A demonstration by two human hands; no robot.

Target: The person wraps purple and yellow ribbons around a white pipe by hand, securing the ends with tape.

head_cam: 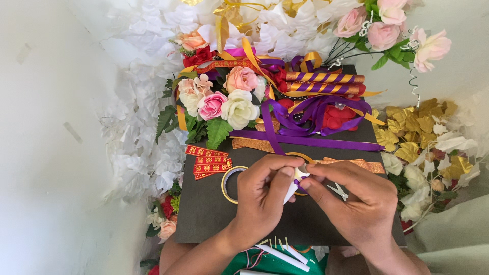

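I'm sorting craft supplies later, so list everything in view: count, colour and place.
board: one, dark, under the hands.
tape rolls: two, yellowish, one left of the hands, one partly behind them.
ribbon pieces: several, red with gold, left on the board.
flower bunch: one, pink, cream and peach, upper left of the board.
purple ribbon: several strands, board centre.
wrapped sticks: two, purple and gold, top of the board.
gold leaves: a cluster, right of the board.
white stick: one, held between both hands.
scissors: one small pair, under the right hand.
left hand: grips the stick.
right hand: pinches the stick's top.
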